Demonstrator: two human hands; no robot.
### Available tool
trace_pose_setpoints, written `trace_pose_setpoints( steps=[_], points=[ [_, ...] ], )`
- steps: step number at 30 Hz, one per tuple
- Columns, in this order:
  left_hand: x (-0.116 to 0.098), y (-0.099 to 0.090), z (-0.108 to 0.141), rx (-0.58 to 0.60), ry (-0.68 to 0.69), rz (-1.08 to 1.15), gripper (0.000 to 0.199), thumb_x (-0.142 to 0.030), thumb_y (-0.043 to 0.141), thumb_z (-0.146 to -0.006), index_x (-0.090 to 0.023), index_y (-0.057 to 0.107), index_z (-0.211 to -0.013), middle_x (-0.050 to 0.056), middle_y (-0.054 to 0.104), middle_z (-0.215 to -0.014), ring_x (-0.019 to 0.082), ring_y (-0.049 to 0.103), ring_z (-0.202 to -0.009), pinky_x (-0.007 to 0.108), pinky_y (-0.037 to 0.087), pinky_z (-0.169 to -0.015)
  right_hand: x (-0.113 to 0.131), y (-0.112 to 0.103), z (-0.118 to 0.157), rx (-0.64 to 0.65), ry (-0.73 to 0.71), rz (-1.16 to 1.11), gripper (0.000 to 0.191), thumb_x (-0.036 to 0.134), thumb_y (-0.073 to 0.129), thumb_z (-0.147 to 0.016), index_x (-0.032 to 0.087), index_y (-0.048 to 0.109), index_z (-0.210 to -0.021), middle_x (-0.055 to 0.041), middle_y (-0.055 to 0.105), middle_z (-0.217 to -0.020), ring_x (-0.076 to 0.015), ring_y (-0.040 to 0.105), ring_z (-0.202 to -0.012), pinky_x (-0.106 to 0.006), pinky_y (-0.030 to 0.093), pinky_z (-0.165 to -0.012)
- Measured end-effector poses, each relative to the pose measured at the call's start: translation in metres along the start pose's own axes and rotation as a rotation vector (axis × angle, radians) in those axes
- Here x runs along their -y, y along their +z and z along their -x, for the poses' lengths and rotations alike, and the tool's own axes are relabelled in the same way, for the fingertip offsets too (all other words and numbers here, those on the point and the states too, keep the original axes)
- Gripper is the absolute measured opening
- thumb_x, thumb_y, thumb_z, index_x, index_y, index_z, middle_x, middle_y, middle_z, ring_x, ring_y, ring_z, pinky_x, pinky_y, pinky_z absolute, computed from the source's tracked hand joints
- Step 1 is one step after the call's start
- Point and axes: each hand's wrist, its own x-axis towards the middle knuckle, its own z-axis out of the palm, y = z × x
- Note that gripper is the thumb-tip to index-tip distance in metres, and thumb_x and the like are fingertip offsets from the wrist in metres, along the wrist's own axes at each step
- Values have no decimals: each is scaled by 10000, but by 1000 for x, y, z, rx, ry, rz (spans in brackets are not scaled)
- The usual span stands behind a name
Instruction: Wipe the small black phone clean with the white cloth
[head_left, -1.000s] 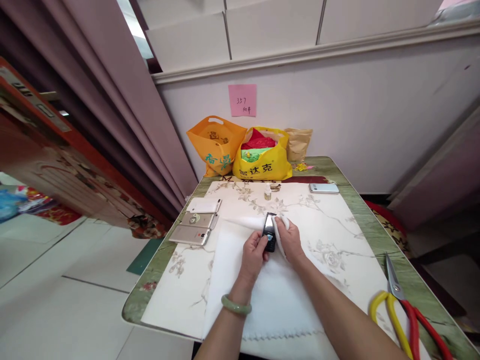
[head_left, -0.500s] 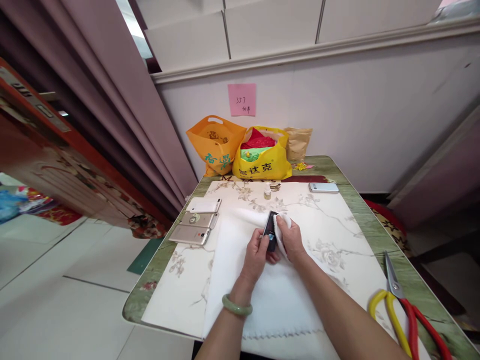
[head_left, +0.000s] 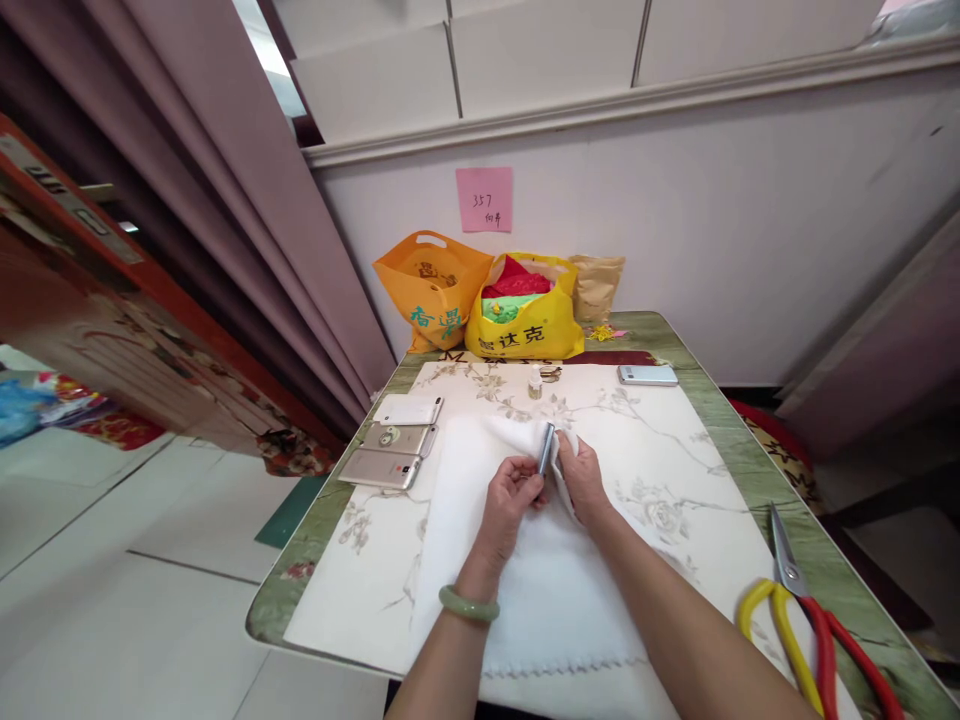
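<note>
My left hand (head_left: 512, 500) is closed round the lower part of a small mobile phone (head_left: 547, 448), which stands edge-on with its silver-blue side facing me. Pinched in my right hand (head_left: 585, 482) is a white cloth (head_left: 570, 440), right beside the phone's right face. Under both hands lies a large white cloth (head_left: 469, 510) with a stitched hem along its near edge. Whether the pinched cloth is a fold of it or a separate piece, I cannot tell. The fingertips of my right hand are partly hidden by the fabric.
Three phones (head_left: 379, 468) lie at the left, another silver phone (head_left: 647, 376) at the back right. Yellow-and-red-handled scissors (head_left: 789, 575) lie near right. A small bottle (head_left: 535, 383) stands behind the cloth. An orange bag (head_left: 435, 290), a yellow bag (head_left: 525, 340) and a brown packet (head_left: 598, 285) line the back.
The phone has turned in my left hand from showing its dark front to showing its narrow edge. The cloth in my right hand has shifted a little beside it.
</note>
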Motion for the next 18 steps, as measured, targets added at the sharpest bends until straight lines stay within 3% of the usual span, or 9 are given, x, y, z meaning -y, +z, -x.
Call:
trace_pose_setpoints(
  steps=[6, 12, 18],
  points=[
    [8, 3, -1, -79, 43, -189, 421, -394, 729, -747, -155, 609, -1073, 8, 596, -834, 82, 560, -599, 200, 446, -529, 0, 0, 0, 46, -58, 45, 396, 578, 550, -801, 186, 558, -752, 39, 507, -610, -125, 427, -577, -242, 390, -556],
    [4, 2, -2, -193, 65, -170, 376, -410, 709, -759, -146, 638, -1017, -8, 590, -752, 58, 493, -543, 178, 413, -487, 5, 0, 5, 208, -59, 92, 343, 464, 724, -680, 179, 615, -835, 33, 586, -669, -130, 482, -602, -239, 422, -574],
    [6, 2, 0, -93, 36, -243, 356, -374, 749, -706, -142, 663, -962, -5, 598, -736, 55, 490, -526, 178, 424, -489, 4, -2, 0, -97, 31, 13, 408, 571, 662, -710, 177, 593, -788, 21, 589, -651, -137, 495, -586, -261, 436, -569]
  ],
)
